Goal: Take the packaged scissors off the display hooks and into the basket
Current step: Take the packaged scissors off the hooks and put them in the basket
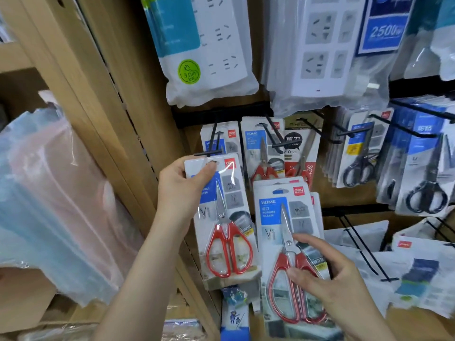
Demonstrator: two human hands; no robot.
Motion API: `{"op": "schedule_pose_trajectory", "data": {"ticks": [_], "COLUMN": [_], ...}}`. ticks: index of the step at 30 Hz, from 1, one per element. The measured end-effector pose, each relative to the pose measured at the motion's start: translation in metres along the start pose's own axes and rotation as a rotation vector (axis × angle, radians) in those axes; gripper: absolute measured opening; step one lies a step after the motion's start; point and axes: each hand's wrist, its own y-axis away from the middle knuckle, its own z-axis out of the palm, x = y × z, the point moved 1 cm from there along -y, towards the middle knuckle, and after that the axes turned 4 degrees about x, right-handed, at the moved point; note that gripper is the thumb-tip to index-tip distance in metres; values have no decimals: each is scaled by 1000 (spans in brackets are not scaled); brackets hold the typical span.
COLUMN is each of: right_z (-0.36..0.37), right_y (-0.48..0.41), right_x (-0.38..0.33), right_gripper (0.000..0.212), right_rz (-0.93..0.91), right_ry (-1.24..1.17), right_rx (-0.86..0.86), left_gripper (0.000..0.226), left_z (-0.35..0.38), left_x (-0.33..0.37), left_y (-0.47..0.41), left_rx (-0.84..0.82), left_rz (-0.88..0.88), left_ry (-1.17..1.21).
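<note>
My left hand pinches the top of a packaged pair of red-handled scissors, thumb over the card near its hang hole, just below the tip of a black display hook. My right hand grips a stack of similar red-handled scissor packs, lower and to the right, fingers across the front. More red scissor packs hang on hooks behind. Black-handled scissor packs hang to the right. No basket is in view.
Power strip packages hang above the scissors. A wooden shelf upright stands left, with plastic-wrapped folders beyond it. White packets on lower hooks fill the right. A small blue packet hangs below the left pack.
</note>
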Motion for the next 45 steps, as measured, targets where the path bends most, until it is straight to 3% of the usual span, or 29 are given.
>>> {"op": "schedule_pose_trajectory", "data": {"ticks": [8, 13, 18, 21, 24, 25, 27, 29, 31, 32, 36, 41, 45], "right_z": [-1, 1, 1, 1, -1, -2, -2, 0, 5, 8, 15, 9, 5], "right_y": [-3, -8, -13, -14, -15, -16, -17, -19, -20, -19, -16, -16, -11], "right_x": [-7, -10, -9, -5, -5, -6, -10, -13, -15, -17, -21, -16, -15], "right_gripper": [49, 49, 78, 103, 111, 110, 102, 92, 78, 68, 37, 51, 43], "right_rz": [26, -38, -97, -106, -102, -104, -125, -152, -176, -189, -133, -86, -54], "right_ry": [-17, -24, -41, -25, -41, -48, -41, -13, 26, 41, -4, 40, 95], "right_rx": [10, 35, 69, 77, 96, 93, 63, 37, 63, 85, 228, 318, 346], "left_gripper": [12, 8, 5, 5, 35, 42, 29, 15, 39, 49, 53, 37, 50], "left_z": [2, 14, 36, 47, 48, 45, 42, 49, 62, 68, 73, 68, 61], "left_x": [-10, -23, -38, -44, -54, -58, -57, -53, -42, -42, -51, -65, -73], "left_y": [-9, -35, -78, -96, -92, -81, -37, 23, 71, 84, 92, 95, 98], "left_rx": [-138, 73, 154, 154, 258, 306, 290, -25, -396, -481, -316, -212, -215], "left_rz": [-86, -22, 43, 11, -21, 6, 33, -29, -108, -128, -296, -645, -843], "left_ry": [86, 51, 51, 197, 53, 5, -16, 20, 109, 164, 224, 403, 456]}}
